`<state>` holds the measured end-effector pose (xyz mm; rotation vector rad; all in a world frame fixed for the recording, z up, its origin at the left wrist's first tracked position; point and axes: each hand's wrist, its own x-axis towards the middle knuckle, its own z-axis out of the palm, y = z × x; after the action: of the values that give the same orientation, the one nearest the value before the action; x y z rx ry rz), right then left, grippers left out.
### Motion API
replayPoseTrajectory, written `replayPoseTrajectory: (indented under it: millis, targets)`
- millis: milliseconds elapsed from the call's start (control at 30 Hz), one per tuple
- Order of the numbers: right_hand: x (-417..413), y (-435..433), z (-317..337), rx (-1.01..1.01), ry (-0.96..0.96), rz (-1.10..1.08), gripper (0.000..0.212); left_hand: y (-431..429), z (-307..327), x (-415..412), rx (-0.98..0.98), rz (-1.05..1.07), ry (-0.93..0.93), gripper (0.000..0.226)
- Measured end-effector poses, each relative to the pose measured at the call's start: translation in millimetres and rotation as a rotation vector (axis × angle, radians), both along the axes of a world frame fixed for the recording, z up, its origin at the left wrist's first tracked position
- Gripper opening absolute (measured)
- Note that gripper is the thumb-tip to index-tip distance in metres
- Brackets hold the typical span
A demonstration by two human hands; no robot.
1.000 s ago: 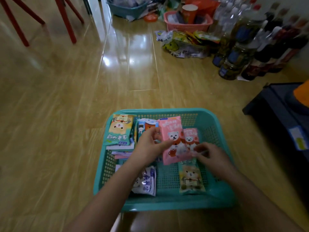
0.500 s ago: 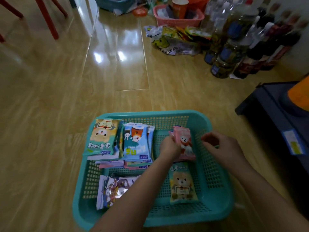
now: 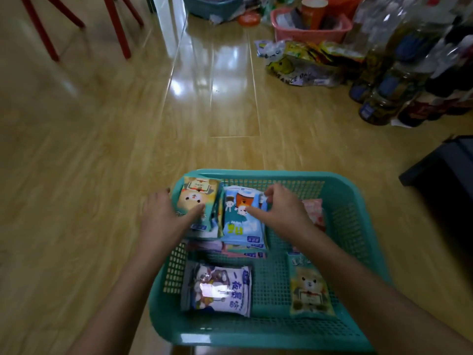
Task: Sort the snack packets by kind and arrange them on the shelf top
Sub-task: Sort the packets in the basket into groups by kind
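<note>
A teal basket [image 3: 353,201] sits on the floor and holds the snack packets. At its far left lies a green bear packet [image 3: 198,198] on top of a stack. My left hand [image 3: 163,216] grips it, thumb on its face and fingers around its left edge. Beside it a blue packet [image 3: 239,221] tops another stack. My right hand [image 3: 284,208] holds it, thumb on top and fingers at its far right corner. A pink packet [image 3: 314,213] lies behind my right hand. A white-purple packet [image 3: 220,288] and a yellow-green bear packet [image 3: 309,290] lie nearer me.
Bottles [image 3: 399,80] and loose snack bags [image 3: 302,65] crowd the far right of the wooden floor. A pink basket [image 3: 309,34] stands behind them. A dark low unit [image 3: 445,172] is at the right. Red chair legs [image 3: 117,29] stand far left.
The pink packet left my hands and now lies at the basket's right. My left hand moved left onto the green bear packet, and my right hand moved left onto the blue packet.
</note>
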<state>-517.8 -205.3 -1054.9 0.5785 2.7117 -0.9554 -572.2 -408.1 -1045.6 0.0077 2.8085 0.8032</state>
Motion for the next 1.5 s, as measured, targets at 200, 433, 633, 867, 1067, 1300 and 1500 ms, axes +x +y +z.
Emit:
replayPoseTrajectory:
  millis: [200,433,633,867,1067,1300,1500]
  targets:
    - [-25.5,-23.3,-8.5,0.091,-0.070,0.006,0.087,2.8,2.8,-10.0,0.107,0.004,-0.092,0.037]
    - [-32.0,-21.8,-14.6,-0.037,-0.108,-0.126,0.101,-1.0,-2.2,-13.8,0.234,0.025,-0.203,0.036]
    - [-32.5,-18.5,-12.0,-0.170,-0.047,-0.132,0.050,-3.3,-8.0,-16.7,0.358,0.088,-0.281,0.050]
    - [-4.8,34.4,20.7,-0.376,0.095,-0.292,0.025,-4.9,-8.3,-17.0,0.493,0.129,-0.318,0.040]
    - [54.2,80.8,31.5,-0.466,0.014,-0.432,0.019,-5.4,-9.5,-16.2,0.562,0.162,-0.311,0.036]
    - [97.5,75.5,-2.6,-0.715,-0.236,-0.617,0.009,-4.5,-6.1,-9.9,0.626,0.193,-0.298,0.022]
    - [124.9,39.0,-24.0,-0.569,-0.181,-0.659,0.014,-9.9,0.8,-4.5,0.697,0.253,-0.244,0.023]
